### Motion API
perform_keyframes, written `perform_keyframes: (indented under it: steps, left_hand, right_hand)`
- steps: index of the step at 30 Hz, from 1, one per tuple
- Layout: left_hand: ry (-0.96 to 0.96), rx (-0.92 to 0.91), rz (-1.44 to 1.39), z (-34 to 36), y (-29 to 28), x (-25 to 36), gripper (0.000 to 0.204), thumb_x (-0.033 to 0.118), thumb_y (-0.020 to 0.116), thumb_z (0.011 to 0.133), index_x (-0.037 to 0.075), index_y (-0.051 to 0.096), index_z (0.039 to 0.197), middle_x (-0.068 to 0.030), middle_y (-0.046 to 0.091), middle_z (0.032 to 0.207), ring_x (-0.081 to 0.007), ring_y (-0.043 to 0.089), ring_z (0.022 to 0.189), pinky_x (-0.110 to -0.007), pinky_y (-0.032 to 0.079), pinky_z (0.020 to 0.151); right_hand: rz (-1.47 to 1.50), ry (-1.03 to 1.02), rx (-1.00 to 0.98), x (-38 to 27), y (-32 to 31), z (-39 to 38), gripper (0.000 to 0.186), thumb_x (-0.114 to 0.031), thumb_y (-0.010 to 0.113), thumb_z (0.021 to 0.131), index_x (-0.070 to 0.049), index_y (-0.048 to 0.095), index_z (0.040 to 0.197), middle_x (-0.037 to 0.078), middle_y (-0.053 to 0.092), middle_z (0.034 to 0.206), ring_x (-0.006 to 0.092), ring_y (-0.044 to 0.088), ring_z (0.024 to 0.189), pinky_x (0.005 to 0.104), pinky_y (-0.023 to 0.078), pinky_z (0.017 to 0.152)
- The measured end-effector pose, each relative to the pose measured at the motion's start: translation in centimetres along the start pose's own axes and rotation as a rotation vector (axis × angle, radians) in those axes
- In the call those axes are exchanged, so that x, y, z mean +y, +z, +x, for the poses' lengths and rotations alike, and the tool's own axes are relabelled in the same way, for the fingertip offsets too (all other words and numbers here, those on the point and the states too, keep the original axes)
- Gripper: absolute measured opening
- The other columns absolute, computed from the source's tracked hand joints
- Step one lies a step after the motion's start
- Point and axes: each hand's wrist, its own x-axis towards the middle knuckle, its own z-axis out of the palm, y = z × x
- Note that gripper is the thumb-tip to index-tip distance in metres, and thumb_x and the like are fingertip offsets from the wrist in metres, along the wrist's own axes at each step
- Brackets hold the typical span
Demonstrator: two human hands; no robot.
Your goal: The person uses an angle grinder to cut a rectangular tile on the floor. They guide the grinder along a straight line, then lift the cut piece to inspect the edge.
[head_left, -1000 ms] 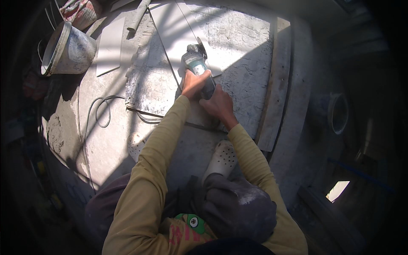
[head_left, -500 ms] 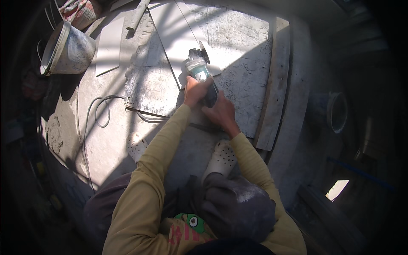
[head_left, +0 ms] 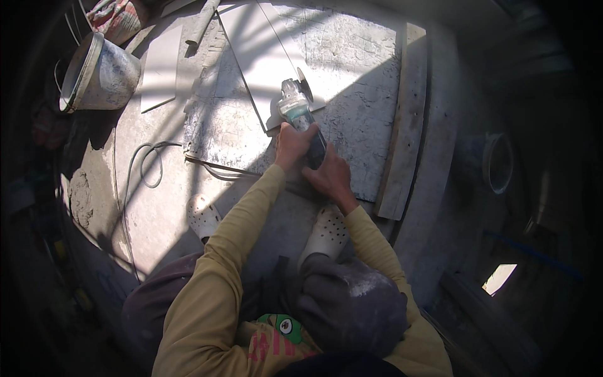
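Observation:
Both my hands grip a teal and black angle grinder (head_left: 300, 117). My left hand (head_left: 293, 146) is closed round its body just behind the metal head, and my right hand (head_left: 331, 179) is closed on the rear handle. The grinder's thin disc (head_left: 304, 84) stands on edge at the right side of the head, by a long cut line in a pale tile (head_left: 257, 53). Whether the disc touches the tile I cannot tell. Under the tile lies a rough, whitish-stained board (head_left: 361, 119). A grey cord (head_left: 220, 176) runs along the board's near edge.
A stained bucket (head_left: 113, 72) lies tilted at the far left, beside a narrow tile strip (head_left: 162, 69) and a pipe (head_left: 204, 24). Along the board's right side runs a wooden plank (head_left: 405, 125). Another bucket (head_left: 498, 164) stands in shadow at right. My perforated shoes (head_left: 326, 232) are close to the board.
The grinder and both my hands have come a little nearer to me, with the disc moving back along the cut line. My grip on the grinder stays the same.

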Motion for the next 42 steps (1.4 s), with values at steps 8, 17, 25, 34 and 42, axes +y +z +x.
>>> perform_keyframes:
  steps: [8,17,25,34,42]
  left_hand:
    - [0.025,-0.043,0.053,-0.3,0.7,-1.3,0.09,0.06,0.085,0.077,-0.013,0.058,0.123,-0.0343,0.071,0.119,-0.0443,0.072,0.114,-0.049,0.055,0.099]
    - [0.055,-0.004,0.014,-3.5,0.6,-0.1,0.083,0.056,0.084,0.08,-0.013,0.059,0.12,-0.0345,0.072,0.115,-0.0443,0.072,0.113,-0.049,0.055,0.098]
    - [0.034,-0.025,0.027,-4.5,0.5,0.5,0.084,0.056,0.083,0.081,-0.015,0.059,0.12,-0.0346,0.072,0.113,-0.0444,0.073,0.112,-0.048,0.056,0.098]
    - [0.027,-0.034,0.029,-5.2,0.5,0.4,0.086,0.056,0.083,0.08,-0.016,0.06,0.119,-0.0352,0.072,0.114,-0.0453,0.072,0.112,-0.049,0.056,0.098]
    - [0.066,-0.03,0.028,-6.2,0.7,0.2,0.086,0.058,0.082,0.081,-0.017,0.058,0.117,-0.0368,0.072,0.111,-0.0465,0.073,0.11,-0.049,0.057,0.095]
  right_hand:
    - [-0.012,-0.024,0.007,0.8,0.0,-1.0,0.076,-0.042,0.082,0.075,0.001,0.053,0.13,0.027,0.076,0.104,0.0471,0.075,0.096,0.0545,0.059,0.087]
    - [-0.004,-0.004,-0.006,1.8,0.2,-2.3,0.085,-0.043,0.082,0.075,0.005,0.05,0.137,0.028,0.076,0.103,0.0472,0.075,0.094,0.0542,0.06,0.086]
    - [0.001,-0.002,-0.003,2.0,0.2,-2.8,0.081,-0.042,0.081,0.074,0.004,0.051,0.134,0.028,0.076,0.103,0.0471,0.075,0.094,0.0541,0.06,0.086]
    - [-0.006,0.019,-0.023,1.7,-0.4,-3.6,0.078,-0.041,0.082,0.075,0.003,0.052,0.131,0.027,0.076,0.103,0.0468,0.075,0.093,0.0542,0.059,0.085]
    - [0.033,0.013,-0.033,2.4,-0.1,-4.3,0.077,-0.038,0.082,0.075,0.001,0.049,0.132,0.027,0.074,0.107,0.0472,0.074,0.094,0.0557,0.058,0.083]
